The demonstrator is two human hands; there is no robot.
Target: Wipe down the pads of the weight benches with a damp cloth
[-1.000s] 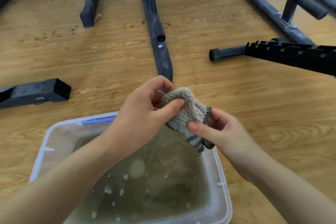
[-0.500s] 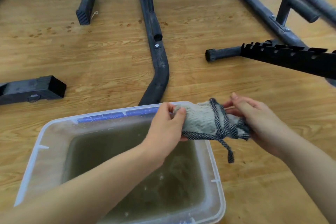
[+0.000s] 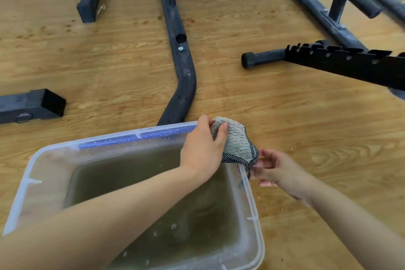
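A bunched grey waffle-weave cloth (image 3: 237,141) with a dark checked border hangs over the far right corner of a clear plastic tub (image 3: 32,173) filled with murky water. My left hand (image 3: 202,149) grips the cloth's upper end between thumb and fingers. Just right of the tub's rim, my right hand (image 3: 275,171) pinches the dangling checked edge at the cloth's lower corner. No bench pad is visible, only black bench frames on the wooden floor.
A curved black frame tube (image 3: 183,68) runs from the far wall down to the tub's back edge. A notched black adjustment bar (image 3: 341,63) juts in from the right. A square black foot (image 3: 32,105) lies at the left, another (image 3: 88,0) at the back.
The cloth went from stretched sideways between both hands to bunched in my left hand. My right hand slid down to the lower corner.
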